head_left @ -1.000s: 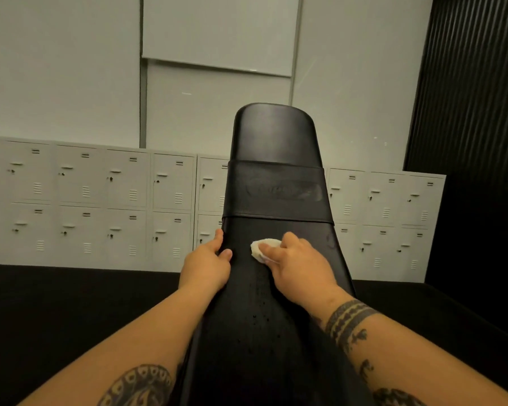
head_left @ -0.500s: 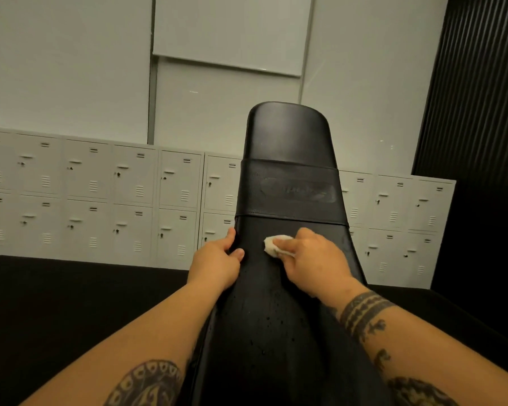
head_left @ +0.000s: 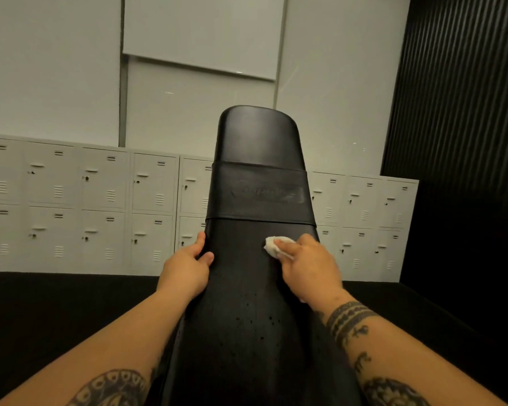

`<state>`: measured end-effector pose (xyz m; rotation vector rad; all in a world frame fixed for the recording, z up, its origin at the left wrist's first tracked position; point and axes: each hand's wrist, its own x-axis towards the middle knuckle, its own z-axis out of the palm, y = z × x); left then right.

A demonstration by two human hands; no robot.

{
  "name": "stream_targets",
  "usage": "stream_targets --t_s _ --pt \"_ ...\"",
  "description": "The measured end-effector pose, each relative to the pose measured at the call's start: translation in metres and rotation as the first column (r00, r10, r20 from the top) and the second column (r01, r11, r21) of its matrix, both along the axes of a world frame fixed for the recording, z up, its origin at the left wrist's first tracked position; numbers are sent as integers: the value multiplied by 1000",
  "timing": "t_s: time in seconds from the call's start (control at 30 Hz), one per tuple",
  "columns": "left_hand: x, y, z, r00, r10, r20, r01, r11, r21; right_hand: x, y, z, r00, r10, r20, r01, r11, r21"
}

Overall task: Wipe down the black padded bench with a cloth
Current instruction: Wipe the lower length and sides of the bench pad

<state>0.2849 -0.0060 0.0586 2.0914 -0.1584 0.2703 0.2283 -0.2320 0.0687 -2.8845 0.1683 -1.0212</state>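
The bench point(head_left: 247, 291) is seen lengthwise, its long axis running from the viewer toward the lockers point(head_left: 100, 200), its rounded far end raised against the wall. A band point(head_left: 260, 194) is wrapped across it. The locker doors are shut, so their contents cannot be told. The left hand point(head_left: 185, 271) is clamped on the bench's left edge, thumb on top, just below the band. The wadded cloth point(head_left: 272, 245) is gripped by the curled right hand point(head_left: 308, 268) and pressed to the pad, right of centre. Droplets point(head_left: 272, 319) are scattered nearer the viewer.
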Motion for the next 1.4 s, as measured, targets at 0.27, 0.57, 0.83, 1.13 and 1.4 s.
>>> stream_targets --t_s 0.27,0.57,0.83,1.13,1.4 --pt "-1 -2 -2 999 34 7 -35 999 19 -16 -26 -2 998 33 -51 -32 999 28" --pt "-6 -4 0 999 44 16 -45 997 62 15 -10 18 988 -148 44 136 970 200" --pt "-6 -2 1 999 43 10 -44 997 59 5 7 6 999 -9 41 10 999 -32" --pt "-7 -4 2 999 41 12 -42 998 49 34 53 23 994 91 55 -86 991 -98" --pt "-3 0 1 1000 21 6 -21 999 50 -7 -48 5 983 -184 -3 183 975 130"
